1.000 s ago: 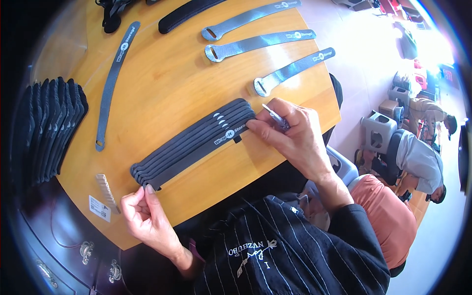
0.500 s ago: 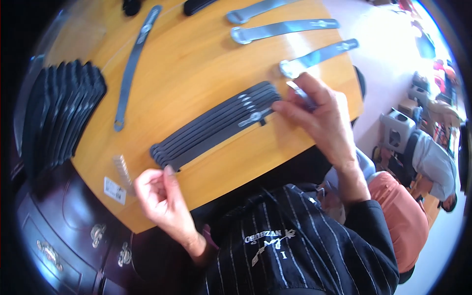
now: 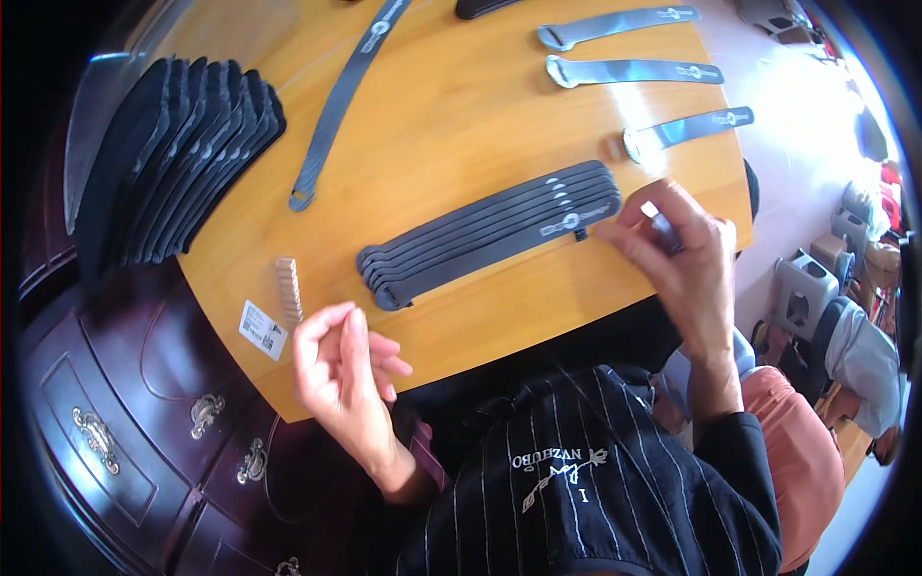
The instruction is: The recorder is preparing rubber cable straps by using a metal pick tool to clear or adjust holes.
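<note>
Lying close to the counter's (image 3: 461,115) front edge, the strap stack (image 3: 490,235) has a narrow strip of room before it and a wider stretch behind, up to the loose straps (image 3: 634,72). The left hand (image 3: 341,379), half curled, empty, fingers loosely parted, hangs near that edge; the right hand (image 3: 687,259) bends inward, gripping a small tool (image 3: 665,228) beside the stack's right end.

The strap stack (image 3: 490,232) lies on the table (image 3: 461,125), right of the label (image 3: 262,329).
</note>
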{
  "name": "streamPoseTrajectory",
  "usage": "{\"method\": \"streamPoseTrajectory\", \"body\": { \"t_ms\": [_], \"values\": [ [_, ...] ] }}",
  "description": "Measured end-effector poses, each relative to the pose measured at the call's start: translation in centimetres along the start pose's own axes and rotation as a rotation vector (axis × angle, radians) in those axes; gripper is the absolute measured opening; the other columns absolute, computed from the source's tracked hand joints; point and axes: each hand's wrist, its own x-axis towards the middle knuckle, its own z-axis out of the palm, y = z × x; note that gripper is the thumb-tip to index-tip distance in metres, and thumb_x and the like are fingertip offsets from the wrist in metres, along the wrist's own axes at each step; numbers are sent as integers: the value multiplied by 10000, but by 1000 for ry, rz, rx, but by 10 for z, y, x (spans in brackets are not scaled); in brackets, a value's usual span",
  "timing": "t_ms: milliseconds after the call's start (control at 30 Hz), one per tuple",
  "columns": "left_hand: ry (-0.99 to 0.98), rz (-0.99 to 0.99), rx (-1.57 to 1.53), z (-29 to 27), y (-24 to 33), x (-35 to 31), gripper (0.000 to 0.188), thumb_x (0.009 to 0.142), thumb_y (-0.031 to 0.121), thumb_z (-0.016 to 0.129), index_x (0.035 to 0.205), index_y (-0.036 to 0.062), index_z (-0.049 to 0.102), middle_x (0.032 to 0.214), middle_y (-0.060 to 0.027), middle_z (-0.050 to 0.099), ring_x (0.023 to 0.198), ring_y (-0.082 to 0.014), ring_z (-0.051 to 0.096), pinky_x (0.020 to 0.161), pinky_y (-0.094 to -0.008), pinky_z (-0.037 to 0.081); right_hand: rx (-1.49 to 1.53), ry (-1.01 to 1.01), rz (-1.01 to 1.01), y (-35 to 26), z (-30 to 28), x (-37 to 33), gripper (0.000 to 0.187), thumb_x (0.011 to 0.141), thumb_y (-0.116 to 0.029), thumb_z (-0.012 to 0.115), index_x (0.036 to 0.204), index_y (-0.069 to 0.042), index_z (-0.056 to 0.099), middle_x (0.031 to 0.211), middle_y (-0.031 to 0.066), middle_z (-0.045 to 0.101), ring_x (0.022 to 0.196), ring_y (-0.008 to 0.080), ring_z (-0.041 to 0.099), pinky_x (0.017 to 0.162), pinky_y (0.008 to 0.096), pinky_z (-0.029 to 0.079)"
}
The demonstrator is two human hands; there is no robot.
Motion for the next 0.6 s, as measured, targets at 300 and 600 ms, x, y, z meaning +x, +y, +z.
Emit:
{"method": "streamPoseTrajectory", "body": {
  "t_ms": [300, 600],
  "values": [
    [-334, -139, -299, 10, -7, 14, 193, 991, 132, 496, 1014, -50, 556, 843, -174, 669, 745, -247, 700, 667, -296, 590, -212, -194, -284, -12, 32, 23, 318, 811, -359, 693, 729, -61, 620, 585, 129, 585, 594, 325, 626, 540, 393, 491],
    [-425, -25, -265, 8, 11, 0, 274, 1013, 185, 442, 1183, -18, 516, 1039, -195, 654, 779, -210, 702, 559, -228, 576, -94, 128, -321, 13, -40, 28, 227, 853, -289, 686, 873, -64, 667, 742, 97, 607, 661, 240, 641, 582, 338, 482]
  ]
}}
